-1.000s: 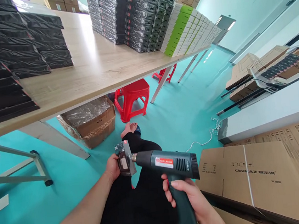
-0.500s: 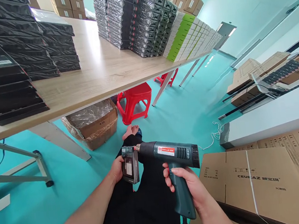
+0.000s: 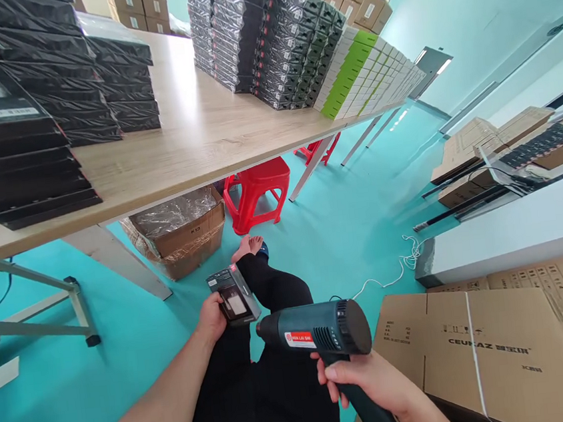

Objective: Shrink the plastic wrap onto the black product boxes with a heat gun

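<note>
"So, where's the small dark box point(image 3: 234, 294)?"

"Gripped in the left hand point(image 3: 212, 319), over the black trousers point(image 3: 261, 401), on the near side of the bench point(image 3: 197, 129)."

"And the right hand point(image 3: 354, 374)?"

"Wrapped round the handle point(image 3: 370, 410) of the heat gun point(image 3: 298, 320) (dark green, labelled HUA LAI SHI), its nozzle point(image 3: 268, 330) near the box."

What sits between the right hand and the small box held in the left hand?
In the head view, the heat gun's barrel lies between the right hand and the box.

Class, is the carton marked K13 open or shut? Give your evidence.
Open: crumpled clear plastic shows inside the top of the carton; the table hides part of it.
</note>
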`<state>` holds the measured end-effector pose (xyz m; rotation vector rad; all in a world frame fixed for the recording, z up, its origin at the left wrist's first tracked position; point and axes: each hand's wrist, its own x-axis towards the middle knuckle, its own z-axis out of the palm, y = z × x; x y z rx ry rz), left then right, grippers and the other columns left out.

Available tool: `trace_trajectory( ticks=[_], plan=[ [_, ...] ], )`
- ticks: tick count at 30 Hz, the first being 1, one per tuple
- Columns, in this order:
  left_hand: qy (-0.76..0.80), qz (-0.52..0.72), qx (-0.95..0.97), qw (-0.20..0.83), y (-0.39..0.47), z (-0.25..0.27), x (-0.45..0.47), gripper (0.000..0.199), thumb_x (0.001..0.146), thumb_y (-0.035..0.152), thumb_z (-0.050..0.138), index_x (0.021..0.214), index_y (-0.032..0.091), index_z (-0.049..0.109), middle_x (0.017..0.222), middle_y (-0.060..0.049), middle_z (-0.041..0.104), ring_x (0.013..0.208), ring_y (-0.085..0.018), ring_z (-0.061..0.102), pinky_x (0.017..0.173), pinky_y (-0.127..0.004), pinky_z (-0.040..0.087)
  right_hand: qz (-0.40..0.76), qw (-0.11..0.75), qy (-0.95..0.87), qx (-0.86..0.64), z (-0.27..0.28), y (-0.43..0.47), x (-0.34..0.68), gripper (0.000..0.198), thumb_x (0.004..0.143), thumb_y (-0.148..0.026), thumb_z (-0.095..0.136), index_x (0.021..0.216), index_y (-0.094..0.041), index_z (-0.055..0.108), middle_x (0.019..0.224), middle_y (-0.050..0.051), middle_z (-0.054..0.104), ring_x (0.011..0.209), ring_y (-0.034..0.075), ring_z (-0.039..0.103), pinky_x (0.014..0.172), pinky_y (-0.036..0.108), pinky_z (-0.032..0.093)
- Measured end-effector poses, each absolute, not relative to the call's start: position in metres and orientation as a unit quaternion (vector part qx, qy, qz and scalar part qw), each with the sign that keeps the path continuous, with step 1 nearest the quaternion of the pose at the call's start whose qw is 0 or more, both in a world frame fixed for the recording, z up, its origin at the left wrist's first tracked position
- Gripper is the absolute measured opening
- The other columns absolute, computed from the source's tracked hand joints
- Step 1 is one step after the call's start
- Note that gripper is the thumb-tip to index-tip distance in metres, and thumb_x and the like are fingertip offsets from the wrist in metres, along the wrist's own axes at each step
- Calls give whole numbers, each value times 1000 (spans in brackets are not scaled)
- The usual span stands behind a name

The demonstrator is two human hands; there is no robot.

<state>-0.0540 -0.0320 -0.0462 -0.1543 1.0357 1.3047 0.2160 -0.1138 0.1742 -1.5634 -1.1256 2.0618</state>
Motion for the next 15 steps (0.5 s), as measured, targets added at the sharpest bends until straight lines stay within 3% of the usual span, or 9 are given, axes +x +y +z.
trace_trajectory(
  ticks=[4,8,15],
  plan=[
    [462,632,-8,622,-31,-44,-57,41,50,-5,47,80,18,62,74,3,64,65,-13,58,58,-19,46,697,238,-349,-580,169,-120,223,28,80,-27,60,105,-14,65,84,7,66,64,17,60,55,28,48],
    [488,600,192,604,-35,-28,-53,37,53,-8,52,76,20,65,72,2,59,70,-15,52,59,-17,42,687,305,-323,-576,170,-112,225,27,83,-28,58,105,-15,64,85,7,65,64,15,59,55,27,49],
    [524,543,342,560,-38,-13,-49,35,55,-7,53,73,21,63,67,3,53,68,-15,45,62,-19,36,689,291,-336,-573,175,-106,228,27,82,-28,59,106,-15,64,86,7,65,65,16,60,57,27,50]
  ],
)
